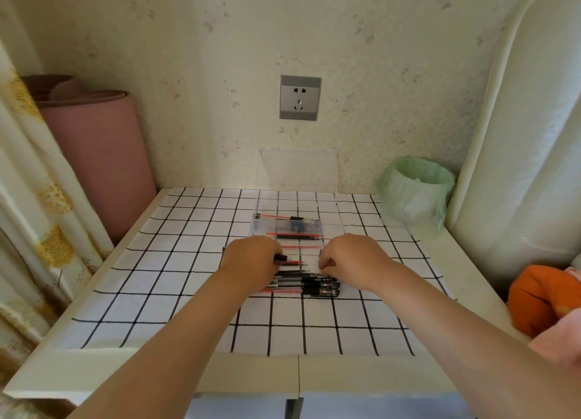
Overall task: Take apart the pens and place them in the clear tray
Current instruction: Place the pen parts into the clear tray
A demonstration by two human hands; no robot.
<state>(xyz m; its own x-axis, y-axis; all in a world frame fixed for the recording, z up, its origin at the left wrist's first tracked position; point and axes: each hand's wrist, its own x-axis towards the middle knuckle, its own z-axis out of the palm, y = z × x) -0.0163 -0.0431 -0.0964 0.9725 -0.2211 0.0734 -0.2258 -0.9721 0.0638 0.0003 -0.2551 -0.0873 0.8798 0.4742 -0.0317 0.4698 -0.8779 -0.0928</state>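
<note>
Over the white tablecloth with a black grid (176,261), our left hand (251,261) curls its fingers round the black end of a clear-barrelled pen (280,258). Our right hand (352,261) pinches the other end with bent fingertips. A heap of black and red pens (309,285) lies just beneath. Beyond our hands, the clear plastic tray (330,212), lid upright, holds red and black refills.

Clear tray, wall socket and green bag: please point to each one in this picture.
clear tray (331,217), head view, bare right part of its floor.
wall socket (300,97), head view, middle of its grey plate.
green bag (412,195), head view, its front side.
</note>
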